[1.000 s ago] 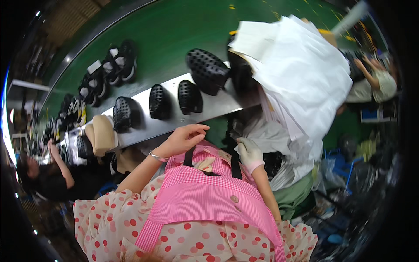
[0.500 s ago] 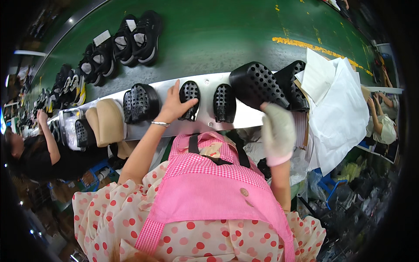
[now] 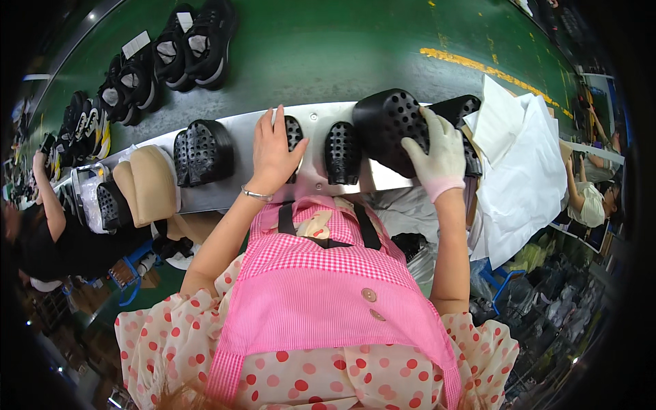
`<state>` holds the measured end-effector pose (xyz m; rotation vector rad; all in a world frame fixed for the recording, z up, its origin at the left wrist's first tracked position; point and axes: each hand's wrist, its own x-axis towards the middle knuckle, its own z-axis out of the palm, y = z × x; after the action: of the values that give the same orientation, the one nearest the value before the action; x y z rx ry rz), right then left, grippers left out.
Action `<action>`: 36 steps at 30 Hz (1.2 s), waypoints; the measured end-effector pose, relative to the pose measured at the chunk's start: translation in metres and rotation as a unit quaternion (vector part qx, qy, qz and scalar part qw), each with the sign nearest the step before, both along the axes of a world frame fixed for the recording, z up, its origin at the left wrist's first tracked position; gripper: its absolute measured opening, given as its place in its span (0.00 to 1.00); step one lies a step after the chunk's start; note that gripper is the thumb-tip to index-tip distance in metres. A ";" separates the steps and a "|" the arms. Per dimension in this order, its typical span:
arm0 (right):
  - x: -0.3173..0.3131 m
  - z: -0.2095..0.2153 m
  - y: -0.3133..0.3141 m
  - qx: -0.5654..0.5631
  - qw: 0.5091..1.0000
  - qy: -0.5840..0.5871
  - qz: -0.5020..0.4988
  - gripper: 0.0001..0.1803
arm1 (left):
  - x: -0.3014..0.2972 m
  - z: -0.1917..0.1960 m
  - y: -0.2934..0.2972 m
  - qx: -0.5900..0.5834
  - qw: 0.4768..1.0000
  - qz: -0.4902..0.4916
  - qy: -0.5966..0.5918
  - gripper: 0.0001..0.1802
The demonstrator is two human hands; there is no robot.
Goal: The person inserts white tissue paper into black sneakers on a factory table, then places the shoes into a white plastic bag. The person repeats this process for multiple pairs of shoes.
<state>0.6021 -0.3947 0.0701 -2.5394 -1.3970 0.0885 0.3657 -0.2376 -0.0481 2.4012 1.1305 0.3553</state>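
Observation:
A row of black perforated rubber pads stands on a shiny metal plate (image 3: 313,150) before me. My left hand (image 3: 275,156), bare with a bracelet at the wrist, has its fingers stretched over a small black pad (image 3: 293,134), covering part of it. Right of it stands another small pad (image 3: 343,154), untouched. My right hand (image 3: 437,152) wears a whitish glove and rests against the right side of a large, bulky black pad (image 3: 387,123), thumb and fingers apart on its surface. Behind the gloved hand, a further black pad (image 3: 456,107) is partly hidden.
White sheets (image 3: 519,178) lie at the right end of the plate. To the left are a wide black pad (image 3: 210,153) and a beige cushion (image 3: 152,184). Black shoes (image 3: 198,44) stand on the green conveyor surface (image 3: 307,55). Another person's arm (image 3: 51,201) shows far left.
My right hand has risen from beside the large pad onto its right side. My left hand stays by the small pad and covers more of it. The whole view has shifted slightly.

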 end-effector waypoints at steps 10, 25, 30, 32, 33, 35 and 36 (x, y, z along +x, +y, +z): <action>-0.018 -0.024 -0.015 0.029 0.984 0.165 -0.054 0.45 | 0.124 -0.094 0.055 -0.397 0.914 -0.045 -0.067 0.32; -0.080 -0.061 -0.088 0.168 0.957 0.153 -0.179 0.59 | 0.183 -0.052 0.031 -0.657 0.744 -0.122 -0.023 0.27; -0.126 -0.093 -0.116 0.181 0.921 0.206 -0.275 0.67 | 0.189 -0.032 0.009 -0.624 0.757 -0.194 0.012 0.49; -0.138 -0.089 -0.119 0.203 0.889 0.248 -0.327 0.67 | 0.191 -0.025 0.001 -0.593 0.773 -0.220 0.058 0.60; -0.145 -0.084 -0.124 0.213 0.870 0.266 -0.358 0.68 | 0.190 -0.014 -0.004 -0.572 0.781 -0.244 0.064 0.59; -0.153 -0.076 -0.138 0.243 0.806 0.365 -0.398 0.68 | 0.187 0.001 -0.016 -0.527 0.803 -0.259 0.101 0.53; -0.161 -0.080 -0.149 0.262 0.810 0.341 -0.398 0.68 | 0.188 0.023 -0.030 -0.537 0.781 -0.295 0.120 0.49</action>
<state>0.4408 -0.5440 -0.0096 -2.0610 -0.0205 0.3577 0.5536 -0.2674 -0.0246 1.5879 0.3666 -0.6680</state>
